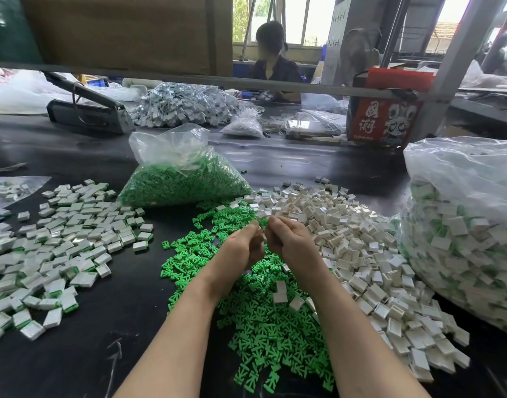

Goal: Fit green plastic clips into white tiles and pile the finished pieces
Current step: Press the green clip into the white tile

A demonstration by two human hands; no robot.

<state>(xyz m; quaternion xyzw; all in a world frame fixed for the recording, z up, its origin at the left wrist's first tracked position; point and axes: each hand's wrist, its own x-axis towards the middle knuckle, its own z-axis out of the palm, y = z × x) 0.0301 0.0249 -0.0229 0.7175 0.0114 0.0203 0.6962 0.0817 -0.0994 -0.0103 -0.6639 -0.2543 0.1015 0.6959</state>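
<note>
Risk first. Both hands met above the loose green clips [255,308], fingertips nearly touching, with something small pinched between them. A white tile [261,215] showed just past the fingertips; whether it sat in the fingers or belonged to the heap behind, could not tell. Likely step: pressing a clip into a tile. Since the pinch was so small and hidden, a clip could go in crooked or only partly, and the piece might spring out and drop among the clips, getting lost in green. A half-seated piece tossed aside would also spoil the finished pile.

Left hand [240,245]: fingers curled inward, thumb side up, pinching at the tips; what it held was hidden. Right hand [289,239]: likewise curled, knuckles up, fingertips meeting the left's. Both forearms reached forward from the near edge of the counter [82,354], converging over the clips.

Relative to the loose clips: unfilled white tiles [361,248] heaped just right, touching them; finished pieces [65,239] spread well left; bag of clips [183,179] just behind; big bag of finished pieces [464,231] far right.
</note>
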